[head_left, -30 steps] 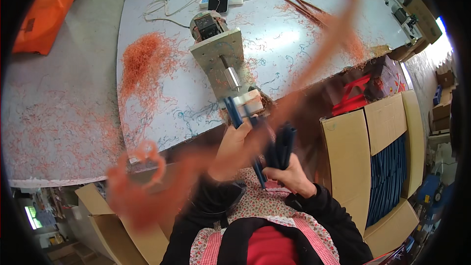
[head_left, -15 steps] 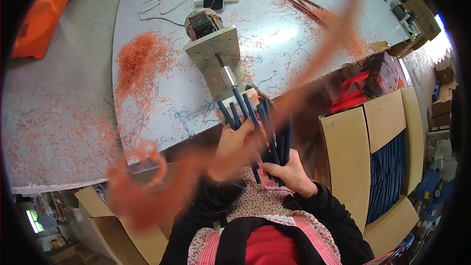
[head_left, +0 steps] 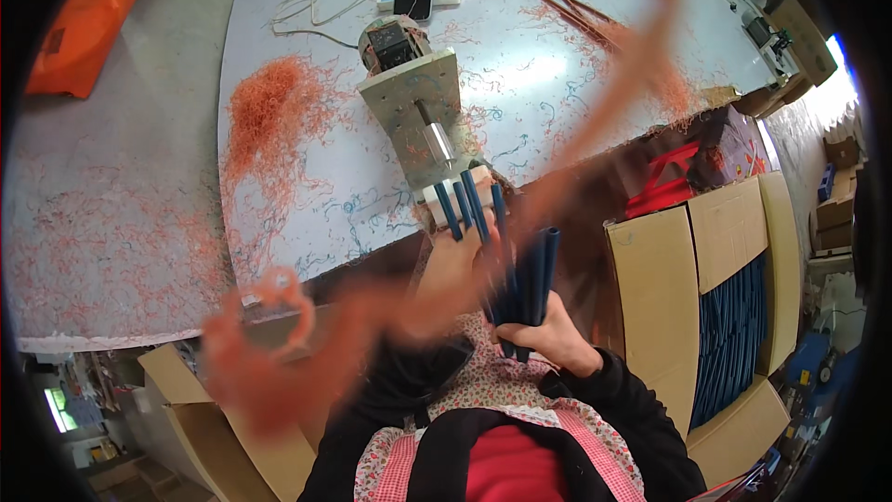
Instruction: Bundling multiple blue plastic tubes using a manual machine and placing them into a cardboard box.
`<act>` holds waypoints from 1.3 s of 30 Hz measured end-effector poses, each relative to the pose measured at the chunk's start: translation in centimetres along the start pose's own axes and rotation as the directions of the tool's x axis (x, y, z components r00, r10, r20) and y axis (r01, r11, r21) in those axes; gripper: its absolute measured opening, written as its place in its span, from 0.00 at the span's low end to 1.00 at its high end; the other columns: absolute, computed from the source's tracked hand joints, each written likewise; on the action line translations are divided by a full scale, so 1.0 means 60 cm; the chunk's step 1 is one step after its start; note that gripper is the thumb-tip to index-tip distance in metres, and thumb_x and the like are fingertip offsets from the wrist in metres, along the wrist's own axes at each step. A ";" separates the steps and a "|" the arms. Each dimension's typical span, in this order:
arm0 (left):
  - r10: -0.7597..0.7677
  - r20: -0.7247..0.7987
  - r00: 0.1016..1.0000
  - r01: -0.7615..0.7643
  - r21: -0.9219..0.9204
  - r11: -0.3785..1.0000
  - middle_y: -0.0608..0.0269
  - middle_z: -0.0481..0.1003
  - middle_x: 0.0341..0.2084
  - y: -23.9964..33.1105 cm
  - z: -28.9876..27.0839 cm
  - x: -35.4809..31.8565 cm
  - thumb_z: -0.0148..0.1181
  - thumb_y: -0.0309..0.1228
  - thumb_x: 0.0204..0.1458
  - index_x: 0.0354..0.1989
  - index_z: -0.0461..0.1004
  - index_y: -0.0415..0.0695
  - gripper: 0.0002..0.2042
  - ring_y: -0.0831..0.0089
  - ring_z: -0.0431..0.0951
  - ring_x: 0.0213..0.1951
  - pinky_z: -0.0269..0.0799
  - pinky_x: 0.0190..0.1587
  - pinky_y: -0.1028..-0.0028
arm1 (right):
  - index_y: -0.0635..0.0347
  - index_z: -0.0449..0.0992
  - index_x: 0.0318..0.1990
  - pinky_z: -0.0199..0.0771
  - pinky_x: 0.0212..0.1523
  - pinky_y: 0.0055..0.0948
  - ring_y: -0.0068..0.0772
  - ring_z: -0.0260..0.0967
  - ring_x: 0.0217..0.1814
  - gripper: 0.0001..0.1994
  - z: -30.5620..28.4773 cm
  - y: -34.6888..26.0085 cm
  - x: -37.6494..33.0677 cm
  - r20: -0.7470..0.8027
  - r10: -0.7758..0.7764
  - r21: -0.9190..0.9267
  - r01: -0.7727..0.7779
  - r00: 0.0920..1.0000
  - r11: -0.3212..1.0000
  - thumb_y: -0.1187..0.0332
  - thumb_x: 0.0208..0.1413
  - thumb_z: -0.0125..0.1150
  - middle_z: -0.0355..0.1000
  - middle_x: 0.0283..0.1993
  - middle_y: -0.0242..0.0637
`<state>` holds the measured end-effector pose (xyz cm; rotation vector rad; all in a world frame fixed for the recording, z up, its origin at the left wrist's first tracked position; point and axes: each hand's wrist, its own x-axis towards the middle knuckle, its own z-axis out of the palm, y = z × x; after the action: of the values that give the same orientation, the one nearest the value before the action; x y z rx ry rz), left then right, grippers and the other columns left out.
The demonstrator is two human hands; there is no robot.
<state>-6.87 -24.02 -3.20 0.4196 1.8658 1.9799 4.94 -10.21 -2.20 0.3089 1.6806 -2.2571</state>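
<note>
Two hands full of dark blue sticks at the near edge of a white table point(head_left: 307, 177)

A cardboard box point(head_left: 706, 251) at the right holds rows of the same sticks. On the table stands a small motor-driven machine on a metal plate point(head_left: 418, 116), with a heap of orange shavings point(head_left: 269, 121) to its left. The right hand point(head_left: 548, 335) is closed round a blue stick bundle point(head_left: 530, 284) — upright, just off the table edge. The left hand point(head_left: 455, 265) pinches a few fanned blue sticks point(head_left: 469, 204), tips near the machine's white block point(head_left: 455, 191).
</note>
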 end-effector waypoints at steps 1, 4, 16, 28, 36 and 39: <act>-0.213 0.006 0.977 0.208 -0.259 0.943 0.64 0.75 0.25 0.017 0.005 -0.004 0.56 0.44 0.58 0.39 0.72 0.44 0.15 0.82 0.72 0.22 0.64 0.21 0.84 | 0.64 0.69 0.49 0.69 0.37 0.20 0.17 0.67 0.37 0.22 -0.010 0.007 0.005 0.003 -0.013 0.066 0.013 1.000 0.998 0.80 0.42 0.65 0.70 0.37 0.29; -0.422 0.091 0.902 0.415 -0.450 0.791 0.63 0.76 0.24 0.017 -0.007 -0.018 0.56 0.42 0.58 0.36 0.73 0.43 0.14 0.83 0.69 0.20 0.60 0.19 0.84 | 0.64 0.69 0.50 0.70 0.37 0.21 0.18 0.68 0.38 0.23 -0.010 -0.011 0.003 0.003 0.033 0.095 -0.033 0.999 0.995 0.80 0.42 0.65 0.71 0.38 0.30; -0.425 0.002 0.905 0.381 -0.445 0.810 0.67 0.75 0.22 0.049 0.006 0.005 0.53 0.44 0.60 0.35 0.74 0.42 0.16 0.87 0.64 0.16 0.54 0.16 0.85 | 0.64 0.64 0.56 0.71 0.34 0.21 0.16 0.69 0.35 0.26 0.001 -0.009 0.020 -0.007 -0.133 0.079 0.133 0.991 0.988 0.80 0.47 0.61 0.72 0.44 0.35; -0.434 -0.015 0.901 0.361 -0.528 0.768 0.75 0.67 0.15 0.036 0.034 -0.005 0.50 0.49 0.60 0.24 0.67 0.50 0.18 0.86 0.65 0.16 0.51 0.16 0.85 | 0.60 0.65 0.50 0.69 0.35 0.27 0.22 0.67 0.34 0.26 0.007 0.027 0.006 -0.082 -0.250 -0.361 0.205 0.965 0.910 0.71 0.44 0.71 0.70 0.36 0.35; -0.431 0.080 0.899 0.380 -0.631 0.676 0.67 0.76 0.30 0.004 0.011 -0.013 0.56 0.40 0.59 0.39 0.74 0.44 0.12 0.79 0.76 0.28 0.74 0.31 0.76 | 0.62 0.64 0.54 0.68 0.40 0.23 0.19 0.66 0.39 0.27 0.000 -0.008 0.006 -0.094 -0.135 -0.029 0.133 0.986 0.991 0.76 0.43 0.68 0.69 0.40 0.29; -0.426 0.101 0.899 0.378 -0.670 0.639 0.66 0.77 0.33 0.006 0.002 -0.011 0.57 0.38 0.58 0.42 0.74 0.42 0.12 0.76 0.78 0.32 0.76 0.36 0.74 | 0.63 0.63 0.56 0.68 0.40 0.21 0.17 0.65 0.40 0.29 -0.004 -0.013 0.011 -0.072 -0.077 0.000 0.077 0.994 0.997 0.78 0.43 0.66 0.67 0.42 0.27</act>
<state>-6.27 -24.25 -2.82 -0.2716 0.9928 2.1647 4.05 -9.87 -1.82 0.3353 1.7537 -2.3304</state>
